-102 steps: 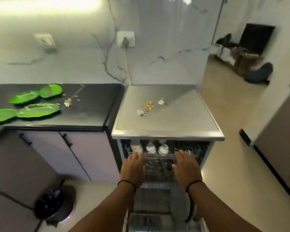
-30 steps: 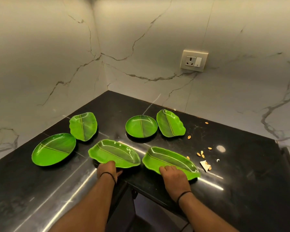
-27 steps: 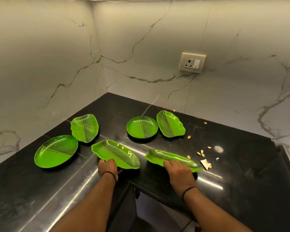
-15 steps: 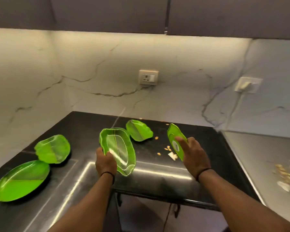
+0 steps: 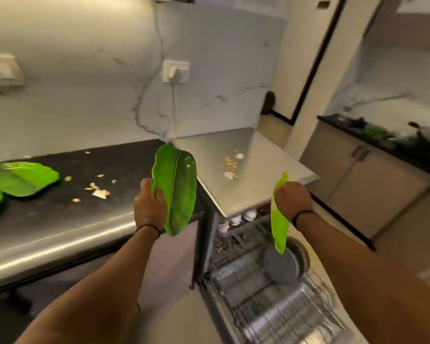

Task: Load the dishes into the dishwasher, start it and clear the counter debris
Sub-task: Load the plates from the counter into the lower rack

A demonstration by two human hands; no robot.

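Note:
My left hand (image 5: 149,207) grips a green leaf-shaped plate (image 5: 176,192) upright, its underside turned toward me, in front of the counter edge. My right hand (image 5: 292,199) grips a second green leaf plate (image 5: 278,224) edge-on, hanging above the open dishwasher. The dishwasher's lower rack (image 5: 271,294) is pulled out below, and white cups (image 5: 241,217) sit in the upper rack under the steel top. More green plates (image 5: 22,178) lie on the black counter (image 5: 60,214) at the left. Food scraps (image 5: 97,189) lie on the counter, and other debris (image 5: 230,166) on the dishwasher's steel top (image 5: 253,184).
A marble wall with a plugged socket (image 5: 176,71) stands behind. A second counter with cabinets (image 5: 373,165) runs along the right, with a passage of floor between it and the dishwasher. A doorway opens at the back right.
Both hands lifted a leaf plate each off the black counter, and I turned right from the counter toward the open dishwasher, carrying the plates over.

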